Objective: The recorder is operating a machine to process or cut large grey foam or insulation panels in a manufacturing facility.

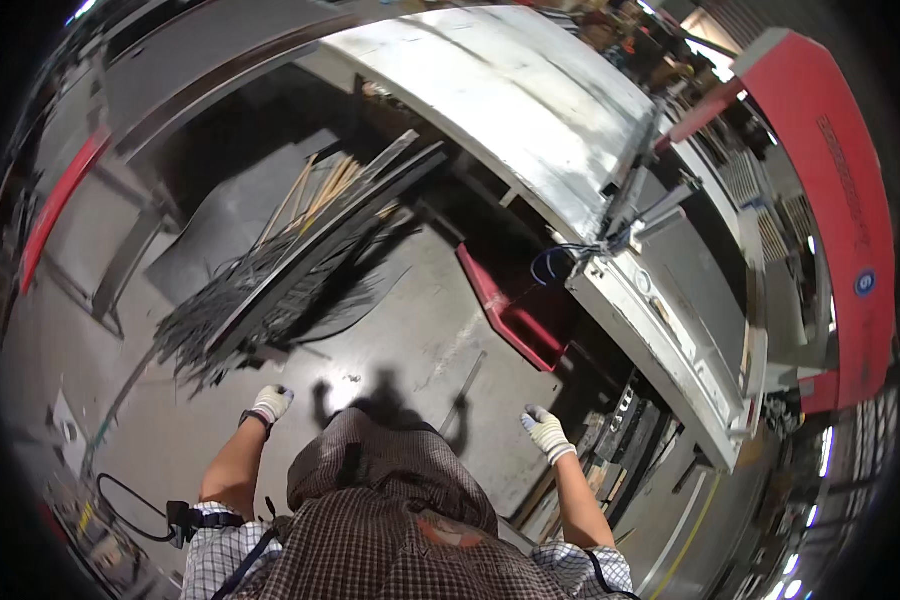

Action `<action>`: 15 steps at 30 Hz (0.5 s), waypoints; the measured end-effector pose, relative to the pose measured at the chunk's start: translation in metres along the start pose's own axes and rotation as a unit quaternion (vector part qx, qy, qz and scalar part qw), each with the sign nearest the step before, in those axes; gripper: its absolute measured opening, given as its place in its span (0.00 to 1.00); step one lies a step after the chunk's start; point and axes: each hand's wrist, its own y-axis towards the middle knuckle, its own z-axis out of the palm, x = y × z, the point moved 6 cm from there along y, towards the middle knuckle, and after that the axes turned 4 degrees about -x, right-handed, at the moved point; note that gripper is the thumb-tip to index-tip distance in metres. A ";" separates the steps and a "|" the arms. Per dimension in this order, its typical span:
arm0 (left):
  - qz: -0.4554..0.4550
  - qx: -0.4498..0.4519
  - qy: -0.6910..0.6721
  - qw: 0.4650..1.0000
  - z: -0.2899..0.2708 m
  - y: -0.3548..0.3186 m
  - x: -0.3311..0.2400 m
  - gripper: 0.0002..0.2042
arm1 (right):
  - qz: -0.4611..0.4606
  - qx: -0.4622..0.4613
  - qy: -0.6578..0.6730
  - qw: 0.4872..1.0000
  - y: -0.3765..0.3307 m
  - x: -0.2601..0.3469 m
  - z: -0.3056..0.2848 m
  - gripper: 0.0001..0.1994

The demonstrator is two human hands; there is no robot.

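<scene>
The left hand [274,402], gloved, has its fingers curled in; whether it encloses anything, I cannot tell. The right hand [547,433], also gloved, is loosely bent, its palm hidden. Both stand well apart above the floor [425,300], so this looks like a moment between grips. Far left of the left hand lies a heap of dark strips [210,315]; right of the right hand, stacked metal lengths [625,440]. Gripping either would call for reaching outward and opening the fingers.
</scene>
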 end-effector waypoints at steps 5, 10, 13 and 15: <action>0.215 0.087 -0.086 0.969 0.004 0.025 -0.194 0.11 | 0.127 -0.134 0.005 0.983 -0.019 -0.142 0.015 0.20; 0.230 0.302 -0.284 0.881 0.070 0.072 -0.251 0.05 | 0.018 -0.392 -0.013 0.920 0.078 -0.075 -0.106 0.21; 0.284 0.219 -0.017 0.933 0.078 0.061 -0.259 0.10 | -0.002 -0.462 -0.079 0.883 0.141 -0.033 -0.159 0.21; 0.265 0.253 0.047 0.929 0.084 0.073 -0.287 0.14 | 0.011 -0.466 -0.092 0.880 0.190 -0.026 -0.201 0.23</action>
